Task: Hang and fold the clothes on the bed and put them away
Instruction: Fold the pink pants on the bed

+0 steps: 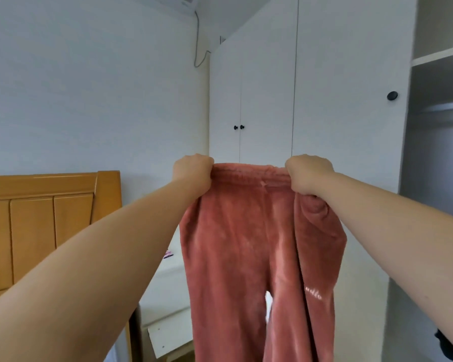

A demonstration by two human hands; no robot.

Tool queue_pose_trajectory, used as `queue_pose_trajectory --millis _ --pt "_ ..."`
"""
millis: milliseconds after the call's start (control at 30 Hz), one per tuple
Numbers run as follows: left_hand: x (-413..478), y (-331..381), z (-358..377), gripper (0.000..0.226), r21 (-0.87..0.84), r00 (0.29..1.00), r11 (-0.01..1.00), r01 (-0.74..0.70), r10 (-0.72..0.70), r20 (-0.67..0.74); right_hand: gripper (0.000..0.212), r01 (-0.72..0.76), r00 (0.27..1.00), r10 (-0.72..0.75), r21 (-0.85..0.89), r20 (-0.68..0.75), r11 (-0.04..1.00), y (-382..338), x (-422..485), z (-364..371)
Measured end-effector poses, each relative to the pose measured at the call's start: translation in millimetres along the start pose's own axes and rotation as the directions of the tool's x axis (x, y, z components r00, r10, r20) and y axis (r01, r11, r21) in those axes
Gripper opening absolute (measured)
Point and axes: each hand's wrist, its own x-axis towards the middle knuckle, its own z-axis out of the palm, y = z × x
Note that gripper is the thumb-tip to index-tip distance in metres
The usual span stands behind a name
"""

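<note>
A pair of fluffy pink trousers hangs in front of me, held up by the waistband at chest height. My left hand grips the left end of the waistband. My right hand grips the right end, with some fabric bunched under it. The two legs hang straight down and run out of the bottom of the view. A small pale logo shows on the right leg. The bed surface itself is hidden behind my arms.
A wooden headboard stands at the left against the wall. A white bedside cabinet sits behind the trousers. White wardrobe doors fill the middle; an open wardrobe section with a shelf and rail is at the right.
</note>
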Motion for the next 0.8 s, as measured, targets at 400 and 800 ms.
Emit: queue_pose_trajectory --millis 400,800 --pt "-19.4 -59.5 13.7 0.016 -0.278 0.98 0.943 0.182 -0.153 0.124 0.008 -0.272 0.962 0.252 0.383 0.103 0.883 20.2 -6.7 20.4" --pt "-39.3 -77.2 0.9 0.029 -0.857 0.824 0.395 0.332 -0.563 0.059 0.029 -0.239 0.827 0.536 0.969 0.17 0.061 -18.5 -12.7 -10.4"
